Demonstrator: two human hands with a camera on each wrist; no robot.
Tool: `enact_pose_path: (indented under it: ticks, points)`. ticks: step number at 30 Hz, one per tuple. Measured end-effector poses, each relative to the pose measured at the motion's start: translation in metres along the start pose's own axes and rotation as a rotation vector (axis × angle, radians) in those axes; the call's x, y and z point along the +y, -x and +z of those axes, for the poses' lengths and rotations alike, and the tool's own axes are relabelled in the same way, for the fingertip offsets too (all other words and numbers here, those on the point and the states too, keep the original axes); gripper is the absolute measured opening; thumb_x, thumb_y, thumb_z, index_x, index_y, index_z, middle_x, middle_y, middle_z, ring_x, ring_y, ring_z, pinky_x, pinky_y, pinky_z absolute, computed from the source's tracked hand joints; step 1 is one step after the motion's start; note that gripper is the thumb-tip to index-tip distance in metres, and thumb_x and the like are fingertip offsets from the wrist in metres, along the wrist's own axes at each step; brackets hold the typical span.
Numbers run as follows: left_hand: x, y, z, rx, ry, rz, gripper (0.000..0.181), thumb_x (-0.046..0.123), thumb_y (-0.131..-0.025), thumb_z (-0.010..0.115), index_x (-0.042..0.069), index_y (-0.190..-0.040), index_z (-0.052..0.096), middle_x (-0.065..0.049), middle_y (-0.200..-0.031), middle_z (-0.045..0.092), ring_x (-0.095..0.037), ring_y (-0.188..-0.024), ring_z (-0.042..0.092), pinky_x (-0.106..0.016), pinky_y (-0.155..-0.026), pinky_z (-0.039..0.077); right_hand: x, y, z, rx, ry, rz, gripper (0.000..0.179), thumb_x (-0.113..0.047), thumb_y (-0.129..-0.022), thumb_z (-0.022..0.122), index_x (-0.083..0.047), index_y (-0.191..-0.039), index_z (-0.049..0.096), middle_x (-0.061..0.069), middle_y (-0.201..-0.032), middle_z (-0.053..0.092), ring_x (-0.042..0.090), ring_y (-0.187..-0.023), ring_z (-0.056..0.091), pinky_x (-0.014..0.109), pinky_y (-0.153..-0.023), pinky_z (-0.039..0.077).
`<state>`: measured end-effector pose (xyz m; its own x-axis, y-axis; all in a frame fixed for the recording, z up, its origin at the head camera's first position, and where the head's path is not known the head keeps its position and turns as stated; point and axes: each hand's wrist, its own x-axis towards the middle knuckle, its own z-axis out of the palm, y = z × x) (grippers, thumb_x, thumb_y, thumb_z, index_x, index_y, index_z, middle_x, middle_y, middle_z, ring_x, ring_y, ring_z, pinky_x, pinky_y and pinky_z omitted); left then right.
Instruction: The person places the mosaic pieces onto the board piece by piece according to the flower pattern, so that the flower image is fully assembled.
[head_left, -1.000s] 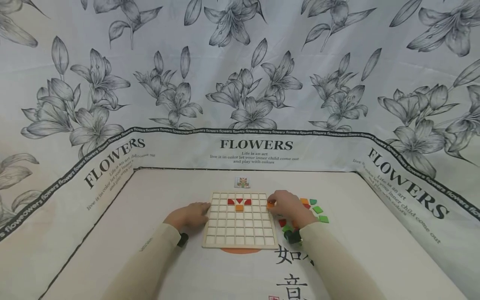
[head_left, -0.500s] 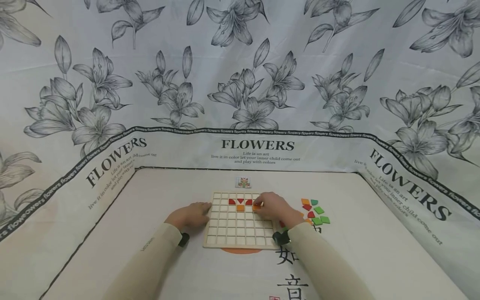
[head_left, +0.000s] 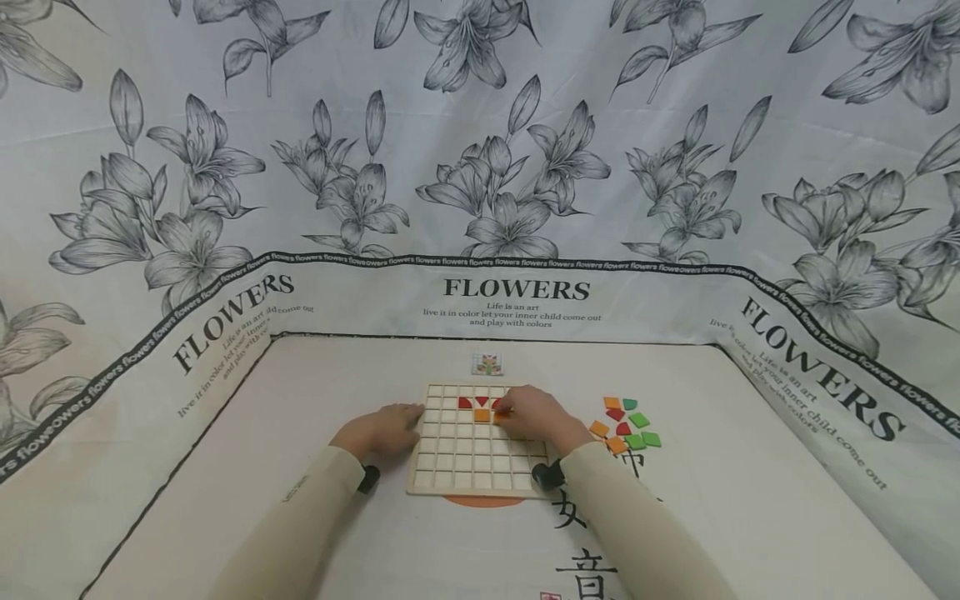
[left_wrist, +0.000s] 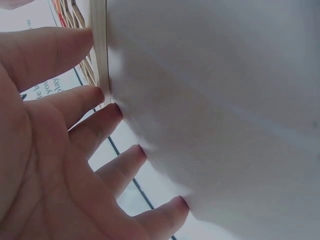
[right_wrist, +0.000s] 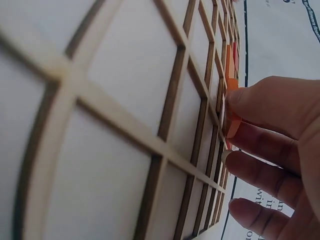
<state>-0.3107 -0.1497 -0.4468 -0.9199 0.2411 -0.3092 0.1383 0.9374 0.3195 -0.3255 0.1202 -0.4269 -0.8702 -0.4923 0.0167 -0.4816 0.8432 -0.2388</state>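
A pale wooden grid board (head_left: 472, 464) lies on the table. In its second row from the back are red tiles (head_left: 465, 403), and an orange square tile (head_left: 482, 415) sits in a cell just nearer. My right hand (head_left: 534, 414) is over the board's right half and pinches another orange tile (right_wrist: 233, 122) between thumb and finger, right at the grid, beside the placed orange one. My left hand (head_left: 381, 429) touches the board's left side. In the left wrist view its thumb and index finger meet the board's edge (left_wrist: 100, 45), with the other fingers spread and fairly straight.
Loose tiles lie right of the board, among them green ones (head_left: 650, 439), orange ones (head_left: 615, 446) and red ones (head_left: 615, 414). A small picture card (head_left: 487, 364) lies behind the board. Flower-printed cloth (head_left: 517, 312) rises at the back and sides.
My right hand has carried the orange tile leftward from the board's right edge to beside the placed orange tile. My left hand has stayed at the board's left side.
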Motion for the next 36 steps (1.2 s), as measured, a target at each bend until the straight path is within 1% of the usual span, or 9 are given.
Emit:
enact_pose_path:
  ticks: [9, 11, 14, 19, 23, 26, 29, 33, 36]
  points:
    - [-0.001, 0.001, -0.001, -0.001, -0.001, 0.016, 0.058, 0.03, -0.098, 0.047, 0.015, -0.152, 0.034, -0.007, -0.158, 0.033, -0.029, -0.148, 0.025, -0.047, -0.121, 0.024, -0.004, -0.005, 0.003, -0.01, 0.056, 0.005, 0.013, -0.018, -0.091, 0.064, -0.017, -0.098, 0.075, 0.0, -0.096, 0.066, 0.016, -0.084, 0.058, 0.037, -0.078, 0.053]
    - [0.0, 0.002, -0.001, 0.0, 0.002, 0.014, 0.058, 0.029, -0.098, 0.047, 0.014, -0.152, 0.034, -0.008, -0.157, 0.033, -0.03, -0.148, 0.025, -0.048, -0.121, 0.024, -0.003, -0.007, 0.004, -0.017, 0.064, 0.008, 0.012, -0.018, -0.092, 0.063, -0.019, -0.093, 0.075, -0.001, -0.092, 0.066, 0.016, -0.078, 0.055, 0.035, -0.072, 0.051]
    - [0.001, 0.002, 0.0, 0.003, 0.001, 0.013, 0.057, 0.027, -0.097, 0.048, 0.013, -0.151, 0.034, -0.009, -0.157, 0.034, -0.03, -0.148, 0.025, -0.048, -0.121, 0.024, -0.003, -0.008, 0.005, -0.013, 0.069, 0.009, 0.012, -0.018, -0.092, 0.063, -0.02, -0.088, 0.074, -0.003, -0.088, 0.065, 0.015, -0.075, 0.053, 0.033, -0.069, 0.048]
    - [0.002, 0.003, 0.0, 0.003, -0.001, 0.002, 0.058, 0.028, -0.097, 0.048, 0.014, -0.151, 0.034, -0.008, -0.157, 0.033, -0.029, -0.148, 0.025, -0.047, -0.121, 0.024, -0.004, -0.009, 0.005, 0.004, 0.065, 0.012, 0.012, -0.015, -0.091, 0.064, -0.02, -0.087, 0.074, -0.004, -0.089, 0.067, 0.015, -0.076, 0.055, 0.034, -0.068, 0.049]
    - [0.001, 0.001, -0.001, 0.004, -0.005, 0.002, 0.058, 0.028, -0.097, 0.048, 0.015, -0.152, 0.034, -0.007, -0.158, 0.033, -0.028, -0.148, 0.025, -0.047, -0.121, 0.024, -0.003, -0.008, 0.004, 0.004, 0.053, 0.026, 0.012, -0.015, -0.091, 0.064, -0.019, -0.091, 0.075, -0.003, -0.094, 0.068, 0.015, -0.082, 0.058, 0.036, -0.072, 0.052]
    - [0.0, 0.001, 0.0, 0.003, -0.004, 0.01, 0.058, 0.029, -0.097, 0.048, 0.014, -0.152, 0.034, -0.007, -0.158, 0.033, -0.029, -0.148, 0.025, -0.047, -0.121, 0.024, -0.001, -0.006, 0.004, 0.005, 0.044, 0.035, 0.014, -0.018, -0.091, 0.065, -0.019, -0.1, 0.076, -0.002, -0.099, 0.067, 0.017, -0.09, 0.061, 0.038, -0.08, 0.054]
    - [0.0, 0.0, 0.0, 0.001, -0.001, 0.014, 0.058, 0.029, -0.097, 0.048, 0.014, -0.152, 0.034, -0.008, -0.158, 0.033, -0.029, -0.148, 0.025, -0.047, -0.121, 0.024, 0.002, -0.003, 0.003, -0.004, 0.039, 0.049, 0.017, -0.02, -0.092, 0.064, -0.018, -0.105, 0.076, -0.001, -0.1, 0.066, 0.019, -0.093, 0.062, 0.039, -0.082, 0.054]
    - [-0.003, -0.002, 0.002, 0.001, -0.011, 0.018, 0.058, 0.029, -0.097, 0.047, 0.015, -0.152, 0.034, -0.007, -0.158, 0.033, -0.029, -0.148, 0.025, -0.048, -0.121, 0.025, 0.008, 0.003, -0.004, -0.007, 0.032, 0.102, 0.019, -0.018, -0.093, 0.063, -0.017, -0.108, 0.075, -0.001, -0.103, 0.067, 0.02, -0.096, 0.063, 0.039, -0.085, 0.055]
    - [-0.004, -0.003, 0.002, 0.007, -0.021, 0.023, 0.058, 0.03, -0.097, 0.047, 0.015, -0.152, 0.034, -0.007, -0.157, 0.033, -0.029, -0.148, 0.026, -0.048, -0.121, 0.025, 0.016, 0.009, -0.012, -0.006, 0.006, 0.171, 0.02, -0.019, -0.092, 0.065, -0.017, -0.11, 0.073, 0.0, -0.107, 0.068, 0.02, -0.102, 0.063, 0.041, -0.091, 0.054]
